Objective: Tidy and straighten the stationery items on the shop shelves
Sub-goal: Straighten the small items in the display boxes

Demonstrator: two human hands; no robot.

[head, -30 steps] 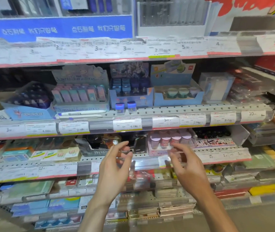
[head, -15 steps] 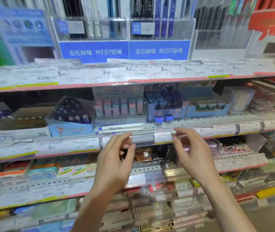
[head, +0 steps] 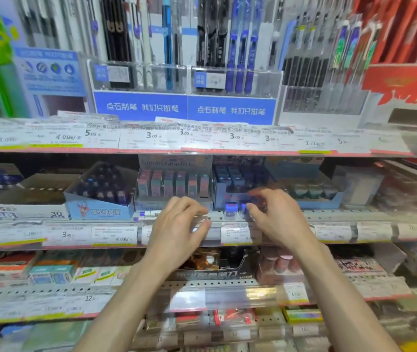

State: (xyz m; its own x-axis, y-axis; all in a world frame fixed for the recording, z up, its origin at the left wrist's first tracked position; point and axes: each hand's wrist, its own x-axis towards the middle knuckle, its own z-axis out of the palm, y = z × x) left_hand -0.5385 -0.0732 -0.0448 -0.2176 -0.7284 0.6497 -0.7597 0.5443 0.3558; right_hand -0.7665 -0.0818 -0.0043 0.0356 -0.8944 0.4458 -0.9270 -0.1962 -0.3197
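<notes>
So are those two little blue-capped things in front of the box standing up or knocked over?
Standing up. The left blue-capped item stands with its cap on top, on the shelf edge. The right hand partly hides the other.

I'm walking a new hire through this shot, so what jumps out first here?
Two bare hands at centre: the left hand and right hand reach the middle shelf edge, by a small blue-capped item. Above, two blue signs front racks of upright pens. A row of pastel erasers stands just behind the hands.

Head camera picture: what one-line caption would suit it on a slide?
Both hands, left and right, reach to the front edge of a stationery shelf, by two small blue-capped items.
</notes>
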